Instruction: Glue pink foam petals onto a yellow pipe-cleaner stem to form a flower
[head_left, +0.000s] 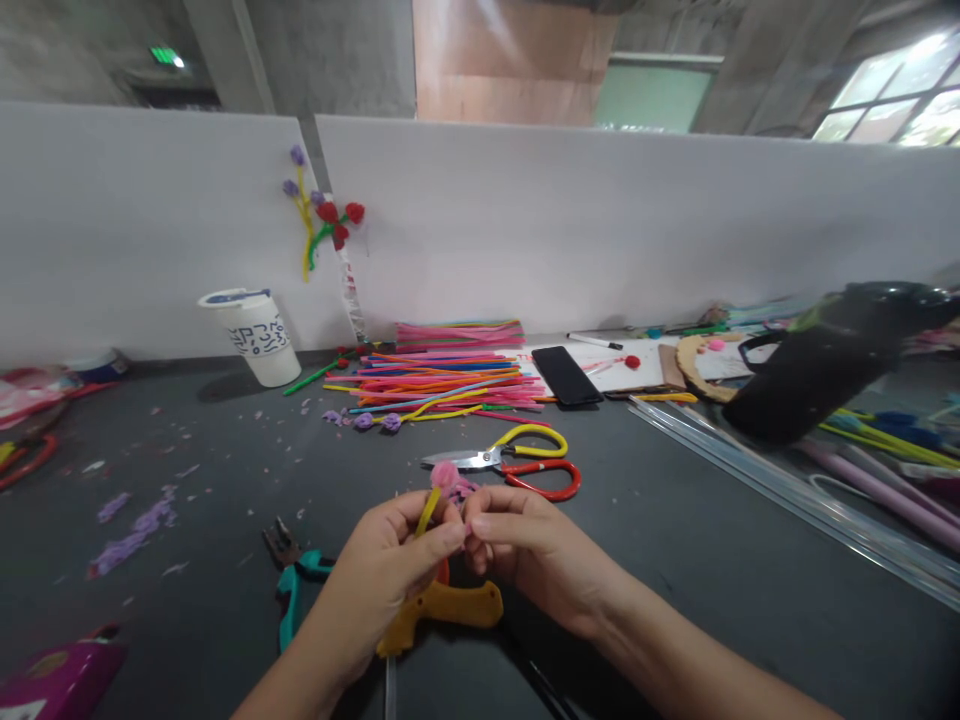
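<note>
My left hand [394, 550] is closed on a yellow pipe cleaner stem [427, 512], with a fuzzy pink flower head [445, 478] at its top. My right hand [536, 540] pinches a small pink fuzzy piece [469, 528] close to the left fingertips; its exact shape is mostly hidden by the fingers. Just beyond the hands lie scissors [536, 480] with one yellow and one red handle, and pink scraps partly hidden by the fingers. Below the hands rests a yellow-orange glue gun [461, 605], partly covered by my left hand. Teal-handled pliers [291, 590] are beside my left wrist.
Colourful pipe cleaners [450, 385] are piled behind the scissors, beside a phone [568, 377]. A white cup [259, 338] stands back left; a black bottle [825, 365] leans at right near clear sticks [772, 480]. Purple fuzz [139, 535] and a magenta tool [64, 680] lie left.
</note>
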